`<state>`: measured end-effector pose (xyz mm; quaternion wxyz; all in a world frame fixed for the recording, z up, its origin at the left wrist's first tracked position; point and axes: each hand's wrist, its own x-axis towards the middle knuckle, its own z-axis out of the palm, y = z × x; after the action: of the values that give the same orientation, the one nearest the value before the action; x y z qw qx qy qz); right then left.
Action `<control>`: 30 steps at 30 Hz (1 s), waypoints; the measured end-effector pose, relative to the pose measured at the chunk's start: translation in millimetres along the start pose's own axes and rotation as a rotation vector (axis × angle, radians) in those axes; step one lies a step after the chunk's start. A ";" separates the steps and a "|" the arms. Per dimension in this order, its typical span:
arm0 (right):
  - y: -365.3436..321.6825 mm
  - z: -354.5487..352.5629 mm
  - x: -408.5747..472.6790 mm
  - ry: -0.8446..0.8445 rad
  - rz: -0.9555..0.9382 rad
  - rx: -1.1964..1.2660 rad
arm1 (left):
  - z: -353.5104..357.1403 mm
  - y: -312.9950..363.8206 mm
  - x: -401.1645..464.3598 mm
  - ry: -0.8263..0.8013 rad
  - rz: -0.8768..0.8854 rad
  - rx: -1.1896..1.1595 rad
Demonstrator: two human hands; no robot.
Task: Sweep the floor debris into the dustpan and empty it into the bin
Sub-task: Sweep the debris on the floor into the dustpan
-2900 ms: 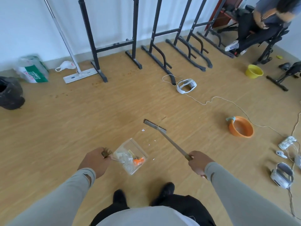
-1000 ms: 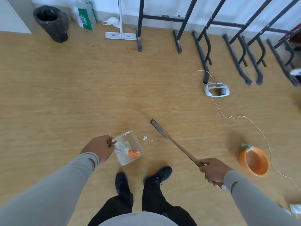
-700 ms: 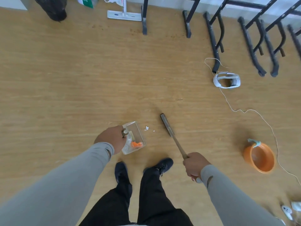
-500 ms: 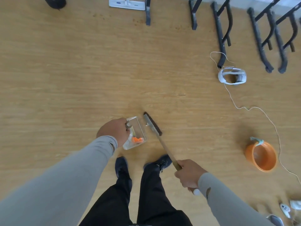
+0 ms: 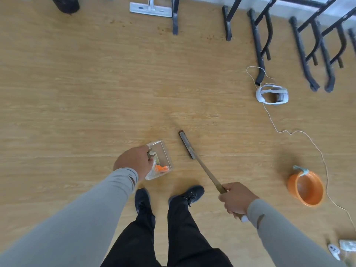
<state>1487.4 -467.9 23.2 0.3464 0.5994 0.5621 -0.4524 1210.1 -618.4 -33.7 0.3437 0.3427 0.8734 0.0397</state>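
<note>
Dustpan (image 5: 160,159) of clear plastic sits at the centre of the frame, low against the floor (image 5: 77,93), and the left hand (image 5: 134,162) has its grip wrapped round the short handle at the pan's left side, probably so the open edge faces right toward the brush. Inside the pan lie an orange scrap (image 5: 161,168) and some pale bits, too small to name. The right hand (image 5: 236,199), lower right of centre, has its grip clenched round the end of the brush (image 5: 200,166), a long wooden stick running up and left to a dark head that lies just right of the pan, apart from it; held at that slant it looks ready to draw leftward. No loose debris shows between them. The bin (image 5: 66,4), a dark tub, stands at the upper left edge, well apart, so emptying is not yet done. An orange bowl (image 5: 306,189) at right looks empty
</note>
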 end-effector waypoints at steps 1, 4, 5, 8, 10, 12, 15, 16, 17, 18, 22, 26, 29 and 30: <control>-4.2 8.6 1.9 -0.033 -0.003 -0.021 | 0.3 0.4 -0.3 0.002 0.000 -0.006; -7.4 11.1 -5.8 -0.156 -0.015 0.034 | -1.0 2.4 1.2 0.010 -0.001 -0.024; -2.9 2.1 -10.5 -0.174 -0.013 0.093 | -2.1 2.6 1.5 0.006 -0.006 -0.025; 18.4 -30.2 -31.3 -0.151 -0.002 0.275 | -5.8 1.0 0.3 -0.004 -0.017 -0.020; 29.7 -41.5 -45.9 -0.117 0.004 0.335 | -6.0 -1.0 -2.4 -0.002 -0.013 -0.016; 35.9 -45.6 -51.5 -0.061 0.005 0.343 | -5.1 -0.9 -5.6 -0.004 -0.003 -0.006; 35.8 -50.7 -40.4 0.070 0.013 0.347 | -3.5 -1.9 -7.2 -0.012 -0.011 0.001; 33.3 -53.6 -34.8 0.113 0.019 0.346 | -2.4 -2.2 -7.2 -0.016 -0.011 0.003; 29.7 -57.1 -29.1 0.146 0.026 0.337 | -0.9 -3.4 -6.8 -0.019 -0.011 0.004; 25.5 -60.9 -22.2 0.172 0.033 0.314 | 0.2 -4.5 -6.4 -0.018 -0.011 0.004; 11.3 -80.4 25.6 0.240 0.075 0.094 | 5.4 -12.0 -3.6 0.005 -0.027 0.000; 3.8 -61.8 71.8 0.239 0.117 -0.125 | 9.2 -15.6 2.5 0.009 -0.037 0.020; 8.4 -16.5 71.3 0.144 0.110 -0.242 | 7.0 -11.0 5.9 0.006 -0.040 0.007; 10.7 0.6 63.3 0.099 0.097 -0.275 | 5.6 -9.4 6.5 0.007 -0.041 0.005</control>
<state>1495.3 -447.0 -37.0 0.4187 0.5941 0.6057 -0.3238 1204.9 -622.4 -44.5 0.3404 0.3253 0.8817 0.0316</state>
